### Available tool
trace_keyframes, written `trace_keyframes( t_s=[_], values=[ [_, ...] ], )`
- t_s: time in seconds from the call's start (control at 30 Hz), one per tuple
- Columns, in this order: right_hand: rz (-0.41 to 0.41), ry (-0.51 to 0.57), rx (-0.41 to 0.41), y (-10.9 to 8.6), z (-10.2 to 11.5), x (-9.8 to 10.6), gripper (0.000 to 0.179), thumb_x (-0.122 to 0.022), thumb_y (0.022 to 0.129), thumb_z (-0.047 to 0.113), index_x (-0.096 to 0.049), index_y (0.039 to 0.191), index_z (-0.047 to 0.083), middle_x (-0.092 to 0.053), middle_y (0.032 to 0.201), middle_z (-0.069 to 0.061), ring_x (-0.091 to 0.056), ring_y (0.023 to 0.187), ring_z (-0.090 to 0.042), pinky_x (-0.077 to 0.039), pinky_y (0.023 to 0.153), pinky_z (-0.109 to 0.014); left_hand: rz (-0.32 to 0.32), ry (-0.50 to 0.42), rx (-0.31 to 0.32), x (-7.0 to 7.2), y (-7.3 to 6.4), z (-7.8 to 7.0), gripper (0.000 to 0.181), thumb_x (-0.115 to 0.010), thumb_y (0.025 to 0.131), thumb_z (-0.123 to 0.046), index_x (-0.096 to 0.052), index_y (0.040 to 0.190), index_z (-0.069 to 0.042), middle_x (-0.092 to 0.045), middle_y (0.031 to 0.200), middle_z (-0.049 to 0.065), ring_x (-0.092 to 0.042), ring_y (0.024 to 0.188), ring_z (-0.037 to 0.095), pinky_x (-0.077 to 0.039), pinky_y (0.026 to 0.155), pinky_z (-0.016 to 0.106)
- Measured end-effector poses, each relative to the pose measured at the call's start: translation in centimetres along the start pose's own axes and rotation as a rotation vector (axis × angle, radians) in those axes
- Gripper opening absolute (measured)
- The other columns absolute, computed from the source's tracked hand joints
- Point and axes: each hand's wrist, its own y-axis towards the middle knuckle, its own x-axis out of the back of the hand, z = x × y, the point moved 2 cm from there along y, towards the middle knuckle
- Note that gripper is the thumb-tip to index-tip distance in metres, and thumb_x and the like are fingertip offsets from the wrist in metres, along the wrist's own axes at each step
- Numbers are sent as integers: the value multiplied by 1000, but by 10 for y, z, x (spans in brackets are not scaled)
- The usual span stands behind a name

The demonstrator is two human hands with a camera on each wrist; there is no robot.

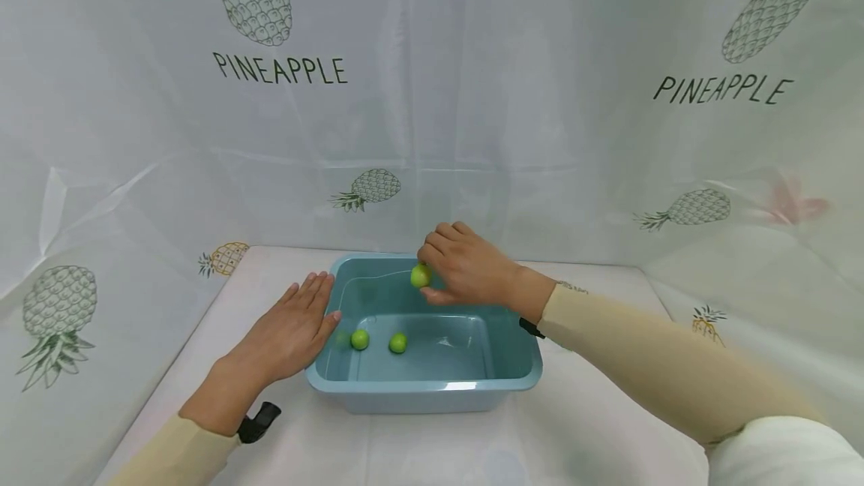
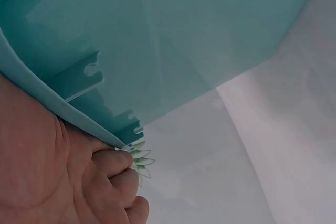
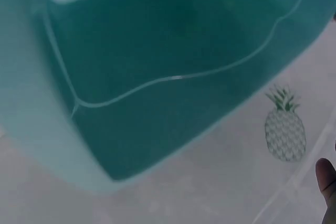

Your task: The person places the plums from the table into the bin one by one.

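Your right hand pinches 1 green ball over the far side of the basin. 2 loose balls lie in the basin, left and nearer you. Your left hand, fingers straight at the left rim, is closer to the left ball. The basin's long axis runs left-right on the desk.

Round green object: partly hidden by right hand. Blue rectangular plastic basin: cropped in both wrist views.
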Motion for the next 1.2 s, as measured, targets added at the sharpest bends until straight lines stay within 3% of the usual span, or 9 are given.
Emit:
trace_keyframes(
  t_s=[0.4, 0.8, 1.2],
  values=[
    [223, -62, 82, 10, 19, -42, 37, -61, 98, 52, -58, 102, 15, -54, 91, 4, -45, 87, -17, -37, 76, -32, -5, -15, 2, 2, -1, -2, 67, -48, 112, -32, -31, 160, 11, -33, 167, 30, -29, 157, 47, -27, 127, 63],
    [341, -170, 221, 11, 30, -61, 33, -57, 101, 52, -57, 101, 19, -58, 95, 5, -47, 88, -17, -44, 79, -32, -8, -19, -2, 1, -1, -1, 67, -48, 113, -32, -31, 160, 12, -34, 166, 30, -29, 157, 48, -27, 127, 63],
    [379, -208, 233, 12, 30, -68, 30, -53, 103, 50, -56, 100, 20, -57, 95, 6, -45, 87, -16, -42, 79, -31, -5, -30, 1, 2, -2, 0, 67, -48, 112, -33, -30, 161, 11, -34, 167, 29, -29, 157, 47, -27, 127, 64]
  ],
)
